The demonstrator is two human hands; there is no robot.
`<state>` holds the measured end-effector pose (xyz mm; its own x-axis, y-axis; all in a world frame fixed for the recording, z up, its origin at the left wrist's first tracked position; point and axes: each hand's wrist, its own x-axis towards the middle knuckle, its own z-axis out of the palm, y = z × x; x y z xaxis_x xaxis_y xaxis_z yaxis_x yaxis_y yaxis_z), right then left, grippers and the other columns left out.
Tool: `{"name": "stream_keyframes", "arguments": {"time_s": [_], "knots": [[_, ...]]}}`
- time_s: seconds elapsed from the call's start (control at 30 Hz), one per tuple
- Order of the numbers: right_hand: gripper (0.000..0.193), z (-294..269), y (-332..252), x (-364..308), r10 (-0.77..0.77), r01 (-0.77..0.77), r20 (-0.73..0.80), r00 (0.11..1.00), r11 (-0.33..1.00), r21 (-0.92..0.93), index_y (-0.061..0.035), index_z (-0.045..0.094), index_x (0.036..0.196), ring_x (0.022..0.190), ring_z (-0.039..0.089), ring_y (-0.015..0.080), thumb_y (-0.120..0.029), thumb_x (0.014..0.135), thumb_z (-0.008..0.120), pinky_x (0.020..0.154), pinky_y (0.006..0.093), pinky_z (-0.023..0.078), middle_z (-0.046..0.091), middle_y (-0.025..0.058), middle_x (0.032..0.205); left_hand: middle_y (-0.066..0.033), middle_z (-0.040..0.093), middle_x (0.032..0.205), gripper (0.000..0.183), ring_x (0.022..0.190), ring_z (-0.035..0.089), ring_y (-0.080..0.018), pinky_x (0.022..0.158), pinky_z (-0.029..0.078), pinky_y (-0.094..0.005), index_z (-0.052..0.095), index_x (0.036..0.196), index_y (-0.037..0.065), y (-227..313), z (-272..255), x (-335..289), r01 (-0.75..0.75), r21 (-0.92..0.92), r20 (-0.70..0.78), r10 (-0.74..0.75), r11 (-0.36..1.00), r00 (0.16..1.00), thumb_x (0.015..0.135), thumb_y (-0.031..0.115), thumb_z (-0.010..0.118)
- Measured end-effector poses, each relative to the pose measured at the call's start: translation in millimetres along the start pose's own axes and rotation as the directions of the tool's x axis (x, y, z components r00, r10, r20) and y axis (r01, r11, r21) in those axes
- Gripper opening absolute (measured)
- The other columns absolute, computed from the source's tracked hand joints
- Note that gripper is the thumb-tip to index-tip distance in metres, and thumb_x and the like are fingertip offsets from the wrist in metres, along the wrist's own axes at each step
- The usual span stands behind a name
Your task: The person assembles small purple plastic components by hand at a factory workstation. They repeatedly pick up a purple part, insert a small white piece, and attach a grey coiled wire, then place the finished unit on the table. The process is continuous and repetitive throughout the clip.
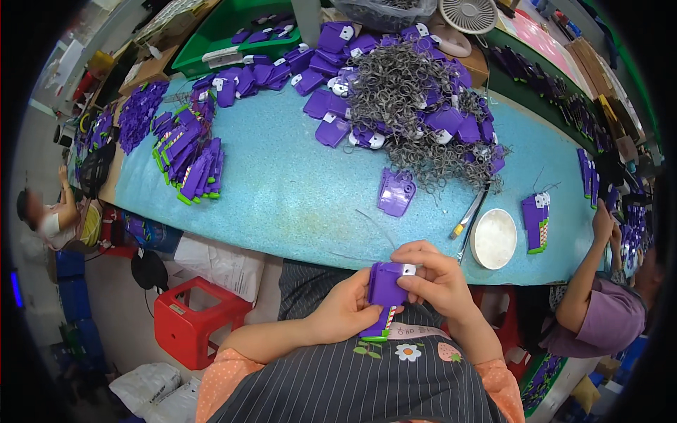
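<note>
My left hand (344,304) grips a flat purple plastic part (386,283) just in front of my apron, thumb across its face. The part has a white corner with a dark hole and, lower down, a red-and-white striped strip with a green end. At that white corner, the thumb and fingers of my right hand (438,279) are closed on the part. A thin wire (378,224) arcs over the table edge near my right fingertips; whether they hold it I cannot tell. A single purple plate (396,192) lies on the table beyond my hands.
A tangled heap of grey wire rings (405,99) covers purple parts. Near it are a yellow-tipped tool (460,227), a white oval dish (493,240) and a small purple stack (534,222). More finished-looking pieces (189,158) lie left; a co-worker (599,303) sits right.
</note>
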<state>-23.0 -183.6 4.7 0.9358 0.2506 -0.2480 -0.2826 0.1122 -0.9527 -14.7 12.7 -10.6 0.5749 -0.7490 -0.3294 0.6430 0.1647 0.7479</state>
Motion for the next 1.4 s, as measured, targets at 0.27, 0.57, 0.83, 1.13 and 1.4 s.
{"name": "stream_keyframes", "arguments": {"time_s": [0.27, 0.57, 0.83, 1.13, 1.4], "knots": [[0.024, 9.3, 8.2, 3.5, -0.034, 0.027, -0.046, 0.998, 0.990, -0.140, -0.0015, 0.061, 0.101, 0.054, 0.048, 0.0029, -0.002, 0.077, 0.065, 0.047, 0.0165, 0.039, 0.055, 0.0082, 0.102, -0.0117, 0.049, 0.117, 0.048, 0.104, 0.055, -0.0197, 0.090, 0.046, -0.0322, 0.029, 0.128, 0.002, 4.6, -2.6, -3.9, 0.033, 0.047, 0.043, -0.035, 0.998, 0.998, 0.084, -0.007, 0.046], [0.020, 4.0, 0.1, 5.7, -0.163, 0.152, -0.081, 0.983, 0.980, -0.129, -0.0007, 0.061, 0.099, 0.067, 0.055, 0.0067, -0.005, 0.079, 0.065, 0.060, 0.0187, 0.046, 0.057, 0.0068, 0.097, -0.0058, 0.055, 0.109, 0.032, 0.097, 0.053, -0.0132, 0.084, 0.044, -0.0278, 0.042, 0.123, 0.004, 9.5, -3.6, 14.2, -0.206, 0.222, 0.049, 0.200, 0.953, 0.979, 0.093, 0.014, 0.044], [0.036, 4.6, 20.0, -9.8, 0.071, -0.015, -0.097, 0.993, 0.871, 0.491, -0.0020, 0.050, 0.105, 0.077, 0.055, 0.0143, -0.018, 0.078, 0.067, 0.066, 0.0265, 0.047, 0.055, 0.0043, 0.085, -0.0054, 0.055, 0.109, 0.031, 0.097, 0.054, -0.0134, 0.083, 0.046, -0.0295, 0.043, 0.122, 0.006, -1.5, 4.0, 19.4, -0.311, 0.220, 0.123, 0.290, 0.925, 0.949, 0.091, 0.009, 0.047], [0.019, 8.7, 10.9, -14.7, -0.033, 0.050, -0.044, 0.998, 0.883, 0.468, -0.0076, 0.051, 0.084, 0.062, 0.045, 0.0083, -0.021, 0.080, 0.065, 0.054, 0.0215, 0.037, 0.052, -0.0001, 0.072, -0.0047, 0.055, 0.106, 0.034, 0.093, 0.054, -0.0125, 0.082, 0.045, -0.0280, 0.041, 0.123, 0.005, 10.3, 12.3, 5.6, -0.299, 0.230, 0.119, 0.278, 0.926, 0.953, 0.092, 0.018, 0.048], [0.014, 24.4, 29.2, -0.7, -0.001, 0.104, -0.212, 0.977, 0.873, 0.476, -0.0009, 0.059, 0.092, 0.070, 0.054, 0.0067, -0.010, 0.083, 0.063, 0.059, 0.0195, 0.045, 0.059, 0.0043, 0.087, -0.0142, 0.055, 0.110, 0.035, 0.095, 0.060, -0.0203, 0.085, 0.048, -0.0320, 0.037, 0.123, -0.002, 10.5, 3.5, 7.8, -0.165, 0.185, -0.045, 0.176, 0.969, 0.983, 0.095, 0.018, 0.041]]}}
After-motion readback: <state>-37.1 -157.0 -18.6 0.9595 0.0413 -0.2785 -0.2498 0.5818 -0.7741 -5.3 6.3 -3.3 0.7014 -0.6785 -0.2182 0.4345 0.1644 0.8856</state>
